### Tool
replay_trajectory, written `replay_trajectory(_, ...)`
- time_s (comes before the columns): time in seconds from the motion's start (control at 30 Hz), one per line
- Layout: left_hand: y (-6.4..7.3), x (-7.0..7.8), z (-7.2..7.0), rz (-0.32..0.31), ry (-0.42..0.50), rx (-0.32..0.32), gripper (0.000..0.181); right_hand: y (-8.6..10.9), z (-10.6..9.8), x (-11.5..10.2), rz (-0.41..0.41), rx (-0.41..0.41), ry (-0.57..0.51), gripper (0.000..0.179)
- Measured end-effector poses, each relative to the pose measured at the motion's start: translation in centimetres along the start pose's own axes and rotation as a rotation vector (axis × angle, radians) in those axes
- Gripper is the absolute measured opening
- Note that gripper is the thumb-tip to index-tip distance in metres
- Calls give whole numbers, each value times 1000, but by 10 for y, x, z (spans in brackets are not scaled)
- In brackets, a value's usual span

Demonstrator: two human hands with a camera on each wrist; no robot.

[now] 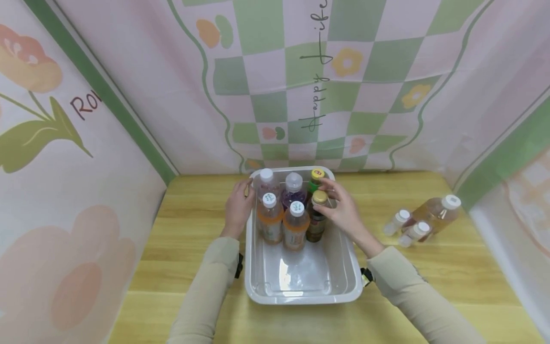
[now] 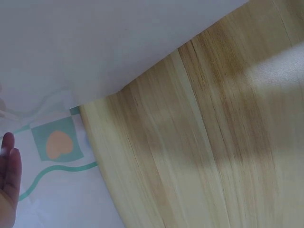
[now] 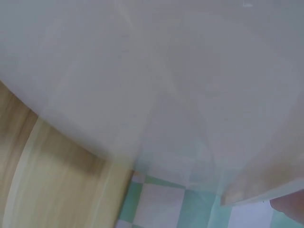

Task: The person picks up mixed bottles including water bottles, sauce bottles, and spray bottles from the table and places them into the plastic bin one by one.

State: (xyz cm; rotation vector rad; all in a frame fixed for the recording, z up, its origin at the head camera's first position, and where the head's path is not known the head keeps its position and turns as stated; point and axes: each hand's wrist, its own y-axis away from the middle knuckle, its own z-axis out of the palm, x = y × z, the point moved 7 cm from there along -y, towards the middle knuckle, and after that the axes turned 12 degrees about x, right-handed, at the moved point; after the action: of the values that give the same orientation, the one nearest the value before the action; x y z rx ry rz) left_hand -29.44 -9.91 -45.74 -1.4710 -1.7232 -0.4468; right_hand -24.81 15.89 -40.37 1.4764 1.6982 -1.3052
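Observation:
A pale grey plastic bin (image 1: 296, 299) stands on the wooden table with several bottles in its far half. My right hand (image 1: 343, 210) reaches over the right rim and holds a dark bottle (image 1: 316, 229) near its gold cap, thumb in front and fingers behind. Just beyond is a green bottle (image 1: 316, 184) with a yellow cap. Against the bin's far-left rim rests my left hand (image 1: 238, 208); its fingers look straight in the left wrist view. Two orange-banded bottles (image 1: 271, 227) (image 1: 295, 231), a purple bottle (image 1: 294, 195) and a white-capped bottle (image 1: 266, 181) stand between the hands.
Right of the bin, a large amber bottle (image 1: 434, 215) with a white cap stands on the table (image 1: 185, 272), beside two small white-capped bottles (image 1: 396, 223) (image 1: 414, 234). A printed cloth curtain (image 1: 266, 71) hangs behind and at both sides.

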Motion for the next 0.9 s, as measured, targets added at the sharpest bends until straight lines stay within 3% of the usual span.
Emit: replay_trajectory(0.9,1,-1,2,-25,-14,-25,43,0,-9,1,-2,6,2,68)
